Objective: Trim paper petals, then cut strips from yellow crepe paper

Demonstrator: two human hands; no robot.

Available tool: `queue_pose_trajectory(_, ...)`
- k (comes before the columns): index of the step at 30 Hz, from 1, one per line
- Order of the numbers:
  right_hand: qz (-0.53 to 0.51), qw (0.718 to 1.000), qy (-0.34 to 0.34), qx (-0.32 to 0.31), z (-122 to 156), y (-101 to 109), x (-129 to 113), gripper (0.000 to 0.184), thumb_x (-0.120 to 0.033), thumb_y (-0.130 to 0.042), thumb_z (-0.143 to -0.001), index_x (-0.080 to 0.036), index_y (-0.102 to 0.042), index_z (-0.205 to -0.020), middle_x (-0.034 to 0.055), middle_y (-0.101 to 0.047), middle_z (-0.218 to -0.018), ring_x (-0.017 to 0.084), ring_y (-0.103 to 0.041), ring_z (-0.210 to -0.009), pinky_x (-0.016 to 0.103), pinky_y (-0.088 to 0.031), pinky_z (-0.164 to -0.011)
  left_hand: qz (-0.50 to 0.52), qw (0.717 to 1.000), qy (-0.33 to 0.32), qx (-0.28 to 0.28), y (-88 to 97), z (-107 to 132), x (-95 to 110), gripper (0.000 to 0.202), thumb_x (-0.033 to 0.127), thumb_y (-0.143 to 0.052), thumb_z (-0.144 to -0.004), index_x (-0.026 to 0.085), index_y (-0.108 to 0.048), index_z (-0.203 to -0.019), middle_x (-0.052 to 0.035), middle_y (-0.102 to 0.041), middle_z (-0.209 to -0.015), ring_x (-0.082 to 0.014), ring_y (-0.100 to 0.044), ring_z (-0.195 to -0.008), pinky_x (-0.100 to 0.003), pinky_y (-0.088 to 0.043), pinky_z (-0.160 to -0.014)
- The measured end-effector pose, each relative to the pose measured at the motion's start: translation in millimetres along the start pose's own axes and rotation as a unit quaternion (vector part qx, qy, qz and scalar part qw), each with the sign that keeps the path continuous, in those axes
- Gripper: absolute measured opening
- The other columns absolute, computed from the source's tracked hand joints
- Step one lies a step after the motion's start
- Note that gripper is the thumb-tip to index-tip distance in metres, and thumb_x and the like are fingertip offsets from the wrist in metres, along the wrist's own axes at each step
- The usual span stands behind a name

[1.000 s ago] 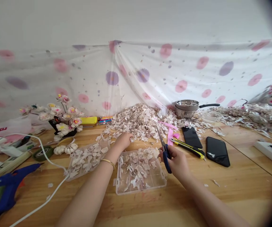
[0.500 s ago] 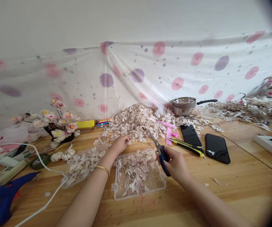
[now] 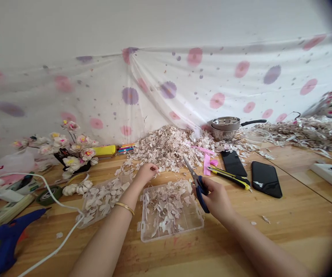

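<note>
"Scissors [image 3: 198,184] have swung their tips further left since a second ago; the right hand [image 3: 217,198] has its fingers closed round the handles."

"And the left hand [image 3: 146,174]?"

"From my end, its fingers look curled near the front edge of the heap of pale flakes [image 3: 167,148], but I can't tell whether they pinch one."

"How far along?"

"Flakes lie in the middle box [image 3: 191,215], its right side barer, and in the left box [image 3: 125,178]. I'd judge plenty is left: the heap on the desk [image 3: 160,259] outdoes both."
</note>
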State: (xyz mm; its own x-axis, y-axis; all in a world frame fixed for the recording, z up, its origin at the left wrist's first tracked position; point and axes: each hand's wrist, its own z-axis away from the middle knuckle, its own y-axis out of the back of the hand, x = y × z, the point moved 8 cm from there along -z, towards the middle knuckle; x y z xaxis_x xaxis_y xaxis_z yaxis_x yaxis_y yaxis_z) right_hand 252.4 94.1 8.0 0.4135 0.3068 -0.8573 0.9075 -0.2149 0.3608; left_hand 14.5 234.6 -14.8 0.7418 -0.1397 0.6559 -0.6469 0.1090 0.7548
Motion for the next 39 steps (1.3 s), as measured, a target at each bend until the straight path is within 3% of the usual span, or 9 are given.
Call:
queue_pose_trajectory(6,-0.082,0.995,-0.058,-0.017,0.2,-7.4,7.3,0.023,-0.039,-0.068,-0.074,-0.017,-0.063,-0.074,0.0018,-0.063,-0.064,0.016,-0.056,-0.058,0.026,-0.044,-0.053,0.080,0.997,0.000,0.006,-2.8,24.1,29.1,0.018,0.028,-0.060,-0.090,0.013,-0.063,-0.099,-0.0051,-0.066,-0.098,-0.0176,-0.064,-0.086,-0.037,-0.054,-0.078)
queue_pose_trajectory(8,-0.159,0.981,-0.103,-0.036,1.6,-13.8,7.6,0.029,-0.044,-0.070,-0.071,-0.016,-0.063,-0.078,0.0025,-0.065,-0.067,0.016,-0.057,-0.057,0.027,-0.047,-0.054,0.110,0.994,-0.015,0.008,-4.4,40.1,45.6,0.012,0.023,-0.063,-0.085,0.013,-0.066,-0.091,-0.0043,-0.069,-0.088,-0.0174,-0.065,-0.082,-0.033,-0.052,-0.077)
queue_pose_trajectory(12,-0.272,0.944,-0.169,-0.082,6.2,-26.3,1.1,0.038,-0.050,-0.074,-0.067,-0.016,-0.061,-0.077,0.0030,-0.067,-0.065,0.013,-0.057,-0.050,0.026,-0.050,-0.051,0.157,0.986,-0.049,0.005,-10.3,76.0,73.0,0.019,0.031,-0.063,-0.080,0.018,-0.069,-0.092,-0.0051,-0.071,-0.088,-0.0200,-0.065,-0.081,-0.031,-0.051,-0.073)
queue_pose_trajectory(17,-0.307,0.932,-0.162,-0.103,9.6,-30.3,-3.5,0.035,-0.046,-0.076,-0.067,-0.016,-0.061,-0.076,0.0022,-0.068,-0.065,0.011,-0.058,-0.049,0.023,-0.049,-0.051,0.187,0.980,-0.060,-0.012,-24.9,104.8,89.3,0.018,0.032,-0.061,-0.077,0.020,-0.070,-0.088,-0.0068,-0.071,-0.090,-0.0217,-0.064,-0.083,-0.031,-0.050,-0.072)
queue_pose_trajectory(25,-0.291,0.941,-0.151,-0.084,7.3,-26.8,-1.1,0.035,-0.045,-0.075,-0.067,-0.016,-0.057,-0.074,-0.0004,-0.063,-0.057,0.011,-0.056,-0.047,0.024,-0.047,-0.049,0.176,0.977,-0.064,-0.104,-35.8,114.9,103.8,0.023,0.034,-0.053,-0.084,0.017,-0.066,-0.094,-0.0072,-0.071,-0.092,-0.0218,-0.065,-0.083,-0.033,-0.049,-0.073)
queue_pose_trajectory(31,-0.261,0.948,-0.139,-0.113,10.1,-28.4,-2.0,0.028,-0.035,-0.076,-0.066,-0.016,-0.059,-0.075,-0.0004,-0.062,-0.059,0.011,-0.055,-0.050,0.024,-0.046,-0.051,0.149,0.977,-0.094,-0.117,-26.4,114.7,106.5,0.027,0.038,-0.054,-0.086,0.019,-0.064,-0.103,-0.0054,-0.070,-0.097,-0.0192,-0.064,-0.081,-0.030,-0.049,-0.069)
queue_pose_trajectory(36,-0.234,0.959,-0.108,-0.119,9.9,-29.8,-2.7,0.022,-0.032,-0.073,-0.069,-0.015,-0.060,-0.074,0.0000,-0.061,-0.063,0.012,-0.054,-0.053,0.024,-0.044,-0.052,0.072,0.984,-0.147,-0.072,-23.6,116.4,115.6,0.014,0.023,-0.055,-0.086,0.019,-0.066,-0.094,-0.0040,-0.068,-0.091,-0.0175,-0.062,-0.074,-0.029,-0.048,-0.066)
queue_pose_trajectory(39,-0.228,0.961,-0.107,-0.113,9.0,-28.7,-0.9,0.018,-0.029,-0.070,-0.070,-0.015,-0.060,-0.076,0.0000,-0.061,-0.063,0.012,-0.054,-0.054,0.024,-0.044,-0.053,0.046,0.982,-0.178,-0.047,-22.8,116.2,118.6,0.024,0.017,-0.057,-0.086,0.020,-0.062,-0.110,-0.0047,-0.066,-0.099,-0.0176,-0.062,-0.078,-0.031,-0.049,-0.070)
